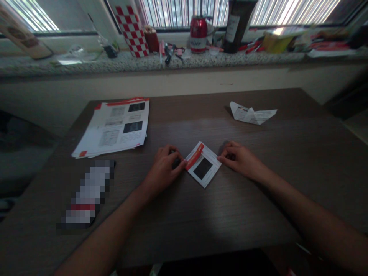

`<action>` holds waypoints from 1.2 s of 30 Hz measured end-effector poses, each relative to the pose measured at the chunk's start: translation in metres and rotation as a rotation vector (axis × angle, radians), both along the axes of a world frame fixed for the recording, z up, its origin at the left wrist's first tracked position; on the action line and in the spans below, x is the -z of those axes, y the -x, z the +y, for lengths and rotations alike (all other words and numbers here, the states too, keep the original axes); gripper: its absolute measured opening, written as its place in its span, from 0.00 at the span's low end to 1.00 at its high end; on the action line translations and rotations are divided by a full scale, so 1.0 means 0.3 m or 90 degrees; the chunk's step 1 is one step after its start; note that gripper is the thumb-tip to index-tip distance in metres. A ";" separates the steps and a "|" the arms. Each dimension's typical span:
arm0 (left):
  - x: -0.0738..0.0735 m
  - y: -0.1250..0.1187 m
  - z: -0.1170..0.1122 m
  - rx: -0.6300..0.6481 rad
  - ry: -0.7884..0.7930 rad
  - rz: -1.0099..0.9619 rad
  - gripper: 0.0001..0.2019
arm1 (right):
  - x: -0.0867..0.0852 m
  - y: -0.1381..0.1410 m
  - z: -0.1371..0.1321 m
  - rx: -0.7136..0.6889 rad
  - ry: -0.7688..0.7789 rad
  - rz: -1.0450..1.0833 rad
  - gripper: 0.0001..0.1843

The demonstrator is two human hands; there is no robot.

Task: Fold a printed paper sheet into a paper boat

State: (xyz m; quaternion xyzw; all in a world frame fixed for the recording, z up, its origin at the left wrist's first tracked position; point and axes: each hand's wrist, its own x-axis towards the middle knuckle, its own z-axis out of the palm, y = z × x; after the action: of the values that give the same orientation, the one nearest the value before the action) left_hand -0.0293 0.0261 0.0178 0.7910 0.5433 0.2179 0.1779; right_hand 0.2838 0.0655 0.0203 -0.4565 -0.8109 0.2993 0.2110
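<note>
A small folded paper square (203,165), white with a red band and a black patch, lies as a diamond on the dark wooden table (184,222). My left hand (165,168) pinches its left corner with curled fingers. My right hand (240,159) pinches its right corner, fingers pressed together. A finished paper boat (251,114) rests further back on the right, apart from both hands.
A stack of printed sheets (115,128) lies at the back left. A blurred flat object (87,195) sits near the left front. Behind the table, the stone windowsill (86,63) carries a red can (198,34), a dark bottle (237,25), a checkered box (132,28) and clutter.
</note>
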 end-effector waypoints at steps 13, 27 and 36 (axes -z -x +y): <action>-0.003 -0.004 -0.004 -0.015 0.010 -0.014 0.09 | 0.008 -0.004 -0.015 -0.070 -0.143 -0.123 0.07; -0.005 -0.026 -0.016 -0.027 0.005 0.072 0.07 | 0.006 0.011 -0.020 -0.084 -0.186 -0.189 0.10; -0.012 -0.032 -0.018 0.013 -0.034 0.077 0.08 | 0.011 0.026 -0.028 -0.112 -0.206 -0.126 0.18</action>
State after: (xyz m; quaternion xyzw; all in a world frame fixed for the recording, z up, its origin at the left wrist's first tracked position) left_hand -0.0196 0.0206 0.0214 0.8125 0.5392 0.1824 0.1259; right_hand 0.2761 0.0570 0.0171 -0.3711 -0.9020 0.1362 0.1735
